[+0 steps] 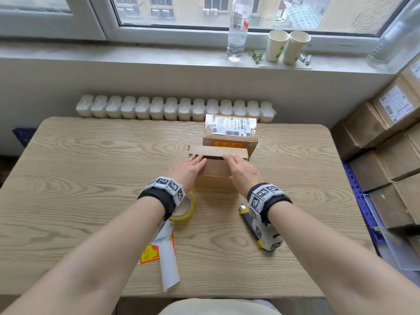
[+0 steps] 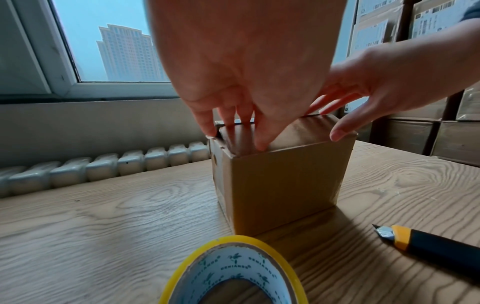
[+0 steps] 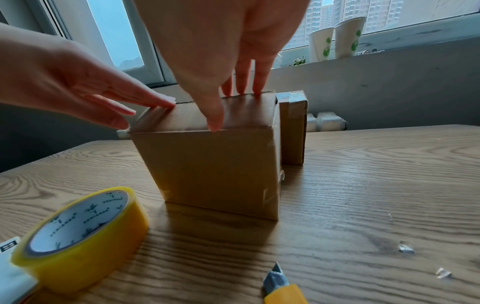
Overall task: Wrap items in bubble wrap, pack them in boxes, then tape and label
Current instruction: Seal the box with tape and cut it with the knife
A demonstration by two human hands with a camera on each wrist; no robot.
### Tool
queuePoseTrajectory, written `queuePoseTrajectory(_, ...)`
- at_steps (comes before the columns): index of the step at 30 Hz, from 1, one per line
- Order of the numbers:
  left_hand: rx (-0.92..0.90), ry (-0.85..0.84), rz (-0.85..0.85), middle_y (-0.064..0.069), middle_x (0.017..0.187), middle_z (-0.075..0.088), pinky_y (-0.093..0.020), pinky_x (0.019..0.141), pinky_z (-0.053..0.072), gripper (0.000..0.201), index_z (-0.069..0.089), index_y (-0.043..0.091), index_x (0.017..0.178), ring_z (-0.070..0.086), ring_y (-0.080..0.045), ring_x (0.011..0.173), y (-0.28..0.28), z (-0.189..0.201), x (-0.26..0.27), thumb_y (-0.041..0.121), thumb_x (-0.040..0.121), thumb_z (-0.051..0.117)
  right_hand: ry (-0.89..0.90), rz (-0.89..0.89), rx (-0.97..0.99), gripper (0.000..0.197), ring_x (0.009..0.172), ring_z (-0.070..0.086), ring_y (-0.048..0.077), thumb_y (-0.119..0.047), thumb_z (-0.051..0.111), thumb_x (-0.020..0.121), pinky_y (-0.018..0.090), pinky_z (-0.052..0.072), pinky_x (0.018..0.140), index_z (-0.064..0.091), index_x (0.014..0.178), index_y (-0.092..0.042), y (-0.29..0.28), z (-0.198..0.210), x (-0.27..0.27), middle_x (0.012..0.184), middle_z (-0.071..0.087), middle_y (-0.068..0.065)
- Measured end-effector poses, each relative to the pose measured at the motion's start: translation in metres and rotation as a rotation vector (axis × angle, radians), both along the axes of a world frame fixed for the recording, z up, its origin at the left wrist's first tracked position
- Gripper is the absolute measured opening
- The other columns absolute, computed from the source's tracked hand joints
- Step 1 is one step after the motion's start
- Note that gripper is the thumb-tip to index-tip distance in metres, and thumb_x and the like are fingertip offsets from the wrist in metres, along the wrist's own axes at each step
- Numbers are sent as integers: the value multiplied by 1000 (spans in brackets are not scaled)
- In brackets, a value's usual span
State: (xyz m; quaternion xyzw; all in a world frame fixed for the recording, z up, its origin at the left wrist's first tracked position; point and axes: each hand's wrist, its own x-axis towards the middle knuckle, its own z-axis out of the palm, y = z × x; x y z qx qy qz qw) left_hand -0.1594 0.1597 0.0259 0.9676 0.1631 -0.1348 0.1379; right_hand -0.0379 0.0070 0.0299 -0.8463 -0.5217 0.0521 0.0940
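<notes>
A small brown cardboard box (image 1: pixel 214 176) (image 2: pixel 283 185) (image 3: pixel 215 166) stands mid-table. Its near top flap lies folded down; the far flap (image 1: pixel 218 151) still stands up. My left hand (image 1: pixel 191 167) (image 2: pixel 233 115) presses straight fingers on the left part of the top. My right hand (image 1: pixel 242 171) (image 3: pixel 228 88) presses flat on the right part, its thumb at the near edge. A sealed, labelled box (image 1: pixel 230 133) (image 3: pixel 293 127) sits right behind. The yellow tape roll (image 1: pixel 185 209) (image 2: pixel 233 271) (image 3: pixel 80 236) lies under my left wrist.
A yellow-black utility knife (image 1: pixel 252 226) (image 2: pixel 426 244) (image 3: pixel 283 288) lies by my right wrist, blade out. Red and white labels (image 1: pixel 162 246) sit near the table's front edge. Stacked boxes (image 1: pixel 391 144) stand to the right. A bottle (image 1: pixel 238 28) and cups (image 1: pixel 287 47) are on the sill.
</notes>
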Motion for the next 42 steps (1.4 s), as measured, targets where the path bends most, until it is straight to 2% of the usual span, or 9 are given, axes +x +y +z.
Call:
queuePoseTrajectory(5, 74, -166, -57, 3, 158, 9, -31, 116, 20, 73, 23, 25, 149, 9, -13, 146, -4, -9, -24, -10, 88, 43, -42, 105, 36, 43, 105, 64, 35, 6, 79, 59, 43, 53, 82, 68, 100, 1, -1, -8, -22, 117, 63, 23)
queuePoseTrajectory(9, 42, -206, -29, -2, 146, 41, -34, 103, 36, 45, 52, 19, 133, 37, -21, 135, -9, -29, -55, 3, 91, 47, 22, 173, -133, 37, 136, 36, 24, -10, 52, 92, 36, 31, 106, 54, 128, -5, -1, -17, -45, 149, 35, 11)
queuePoseTrajectory(12, 1, -153, 11, -4, 126, 57, -35, 91, 44, 33, 58, 15, 122, 52, -26, 117, -16, -49, -77, 11, 90, 49, 126, 113, -221, 35, 128, 40, 24, -17, 48, 95, 37, 36, 102, 52, 129, -11, -3, -34, -63, 144, 40, 5)
queuePoseTrajectory(19, 17, 98, 63, -1, 131, 51, -34, 113, 17, 42, 47, 18, 133, 40, -19, 128, -27, -91, -105, 33, 94, 50, 399, -6, -320, 36, 120, 48, 25, -22, 51, 94, 39, 44, 94, 48, 129, -13, -6, -78, -90, 133, 46, 4)
queuePoseTrajectory(24, 34, 155, 74, 5, 125, 54, -40, 116, -7, 31, 50, 25, 126, 39, -13, 129, -22, -98, -105, 24, 96, 44, 528, -86, -285, 41, 120, 49, 23, -30, 55, 93, 39, 43, 97, 49, 130, -14, 3, -95, -92, 131, 51, 4)
queuePoseTrajectory(31, -65, 19, 78, 6, 122, 60, -35, 115, -8, 32, 50, 23, 129, 45, -11, 125, -15, -79, -95, 27, 99, 40, 508, -126, -94, 21, 104, 57, 26, -26, 56, 92, 38, 47, 84, 63, 107, -13, 12, -84, -86, 110, 61, 5)
queuePoseTrajectory(36, -249, -34, 122, -7, 120, 63, -31, 116, 7, 34, 51, 14, 130, 52, -22, 117, -11, -55, -83, 26, 99, 42, 557, -195, 36, 14, 91, 59, 26, -20, 58, 90, 40, 47, 81, 63, 94, -8, 16, -59, -75, 96, 62, 8)
queuePoseTrajectory(39, -449, -125, 208, -10, 103, 65, -29, 90, 37, 28, 58, 9, 120, 56, -28, 101, -8, -39, -81, 20, 97, 49, 595, -232, 118, 11, 85, 60, 21, -21, 64, 86, 39, 48, 82, 65, 88, -10, 19, -42, -71, 91, 63, 5)
queuePoseTrajectory(42, -624, -196, 258, -2, 93, 63, -19, 76, 41, 24, 61, 10, 117, 57, -17, 87, -5, -23, -79, 15, 96, 51, 597, -247, 150, 12, 86, 63, 19, -23, 69, 83, 37, 50, 83, 68, 87, -11, 24, -21, -67, 91, 67, 4)
